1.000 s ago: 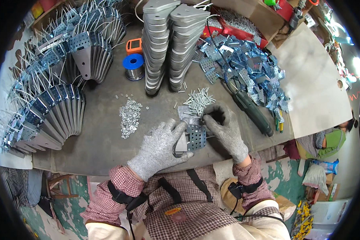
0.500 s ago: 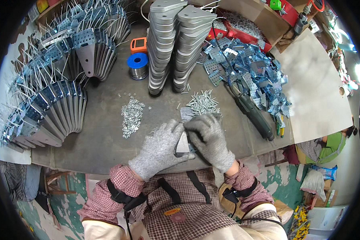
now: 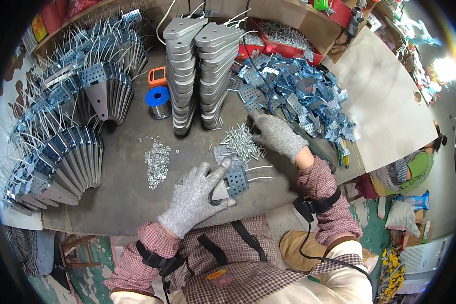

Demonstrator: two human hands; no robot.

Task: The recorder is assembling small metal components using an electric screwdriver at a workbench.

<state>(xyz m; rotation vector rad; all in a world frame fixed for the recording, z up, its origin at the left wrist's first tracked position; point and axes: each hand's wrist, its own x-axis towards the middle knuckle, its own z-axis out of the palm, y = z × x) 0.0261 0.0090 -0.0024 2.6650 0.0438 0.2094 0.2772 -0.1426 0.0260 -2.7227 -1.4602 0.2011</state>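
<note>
Both my hands wear grey knit gloves. My left hand (image 3: 195,195) lies at the near part of the table, its thumb and forefinger closed about a grey metal bracket with a blue perforated plate (image 3: 236,180) on it. Two white wires stick out from the plate's right side. My right hand (image 3: 281,136) is farther off, its fingers curled down at the right edge of a pile of small screws (image 3: 242,142); what is between the fingertips is hidden. It partly covers a dark electric screwdriver (image 3: 316,151). A flat metal piece (image 3: 220,152) lies beside the screws.
Loose nuts (image 3: 157,164) lie to the left. Stacked grey brackets (image 3: 182,66), a solder spool (image 3: 158,104) and an orange-framed device (image 3: 157,76) stand behind. Blue perforated plates (image 3: 304,91) are heaped at right; rows of wired brackets (image 3: 68,157) fill the left side. Another person (image 3: 415,169) is at far right.
My right hand has left the bracket and moved right and away to the screw pile. The plate and its wires now show beside my left hand, whose fingers have spread somewhat. The view has shifted.
</note>
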